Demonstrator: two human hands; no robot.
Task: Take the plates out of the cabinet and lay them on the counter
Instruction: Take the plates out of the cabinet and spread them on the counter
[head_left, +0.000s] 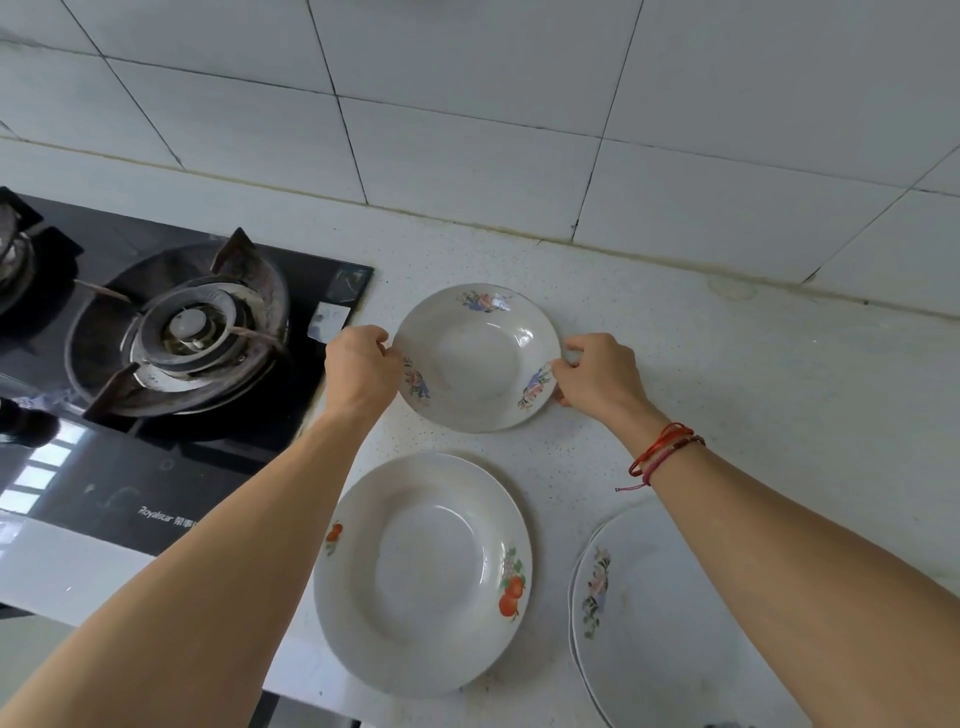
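Currently a floral plate (475, 358) is held at opposite rim edges, the left hand (361, 366) clamped on the left edge and the right hand (600, 374) on the right. It sits low over the counter (727, 374), just right of the stove (171, 332); whether it is fully seated cannot be told. A fruit plate (423, 571) lies nearer, with stacked plates (649, 613) at right. The placing step is judged in hand. Next, release of both grips is called for, then a return to the cabinet, which is not shown.
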